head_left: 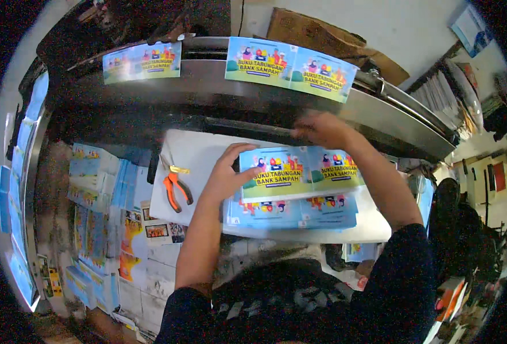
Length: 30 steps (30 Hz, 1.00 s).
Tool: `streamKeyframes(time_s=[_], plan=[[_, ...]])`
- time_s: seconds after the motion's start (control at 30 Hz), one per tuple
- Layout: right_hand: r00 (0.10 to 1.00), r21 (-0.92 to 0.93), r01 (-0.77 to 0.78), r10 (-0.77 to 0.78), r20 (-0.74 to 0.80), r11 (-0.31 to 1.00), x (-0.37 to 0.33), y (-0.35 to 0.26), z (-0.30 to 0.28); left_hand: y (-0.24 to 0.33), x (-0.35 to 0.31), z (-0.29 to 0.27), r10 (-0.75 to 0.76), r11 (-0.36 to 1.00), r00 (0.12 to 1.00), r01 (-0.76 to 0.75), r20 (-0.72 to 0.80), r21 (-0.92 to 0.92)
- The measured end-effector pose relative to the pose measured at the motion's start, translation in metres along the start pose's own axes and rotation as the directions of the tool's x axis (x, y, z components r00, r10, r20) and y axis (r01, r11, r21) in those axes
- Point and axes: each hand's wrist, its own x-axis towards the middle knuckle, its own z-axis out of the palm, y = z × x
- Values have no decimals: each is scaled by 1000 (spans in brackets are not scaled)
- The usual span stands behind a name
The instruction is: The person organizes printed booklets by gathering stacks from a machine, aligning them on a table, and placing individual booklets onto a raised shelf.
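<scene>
A stack of printed booklet sheets [276, 192], blue and green with small cartoon figures, lies on a white board [207, 146] in front of me. My left hand [230, 169] grips its left end, thumb on the top face and fingers along the far left corner. Under and nearer to me are more printed sheets [328, 217], facing the other way. Beyond the far edge of the stack hovers my right hand [325, 132], smeared by motion, so its fingers do not show clearly. Orange-handled pliers [176, 186] rest on the board, left of my left forearm.
Along the dark metal ledge ahead sit printed sheets, one group at left [144, 62] and a wider one [290, 66] at centre. Stacks of booklets [92, 175] stand low on the left. A brown cardboard piece [316, 34] leans at the back; piled papers [437, 94] stand far right.
</scene>
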Motion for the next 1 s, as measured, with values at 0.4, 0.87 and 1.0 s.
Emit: streamKeyframes(time_s=[0.4, 0.87, 1.0], plan=[[906, 196, -154, 58, 420, 968, 13, -15, 13, 8, -2, 3, -27, 999, 998, 25, -52, -38], [945, 131, -35, -10, 327, 991, 10, -30, 29, 49, -113, 49, -29, 913, 930, 174, -365, 370], [919, 250, -81, -24, 394, 965, -23, -72, -5, 45, -113, 52, -117, 870, 939, 255, -324, 423]])
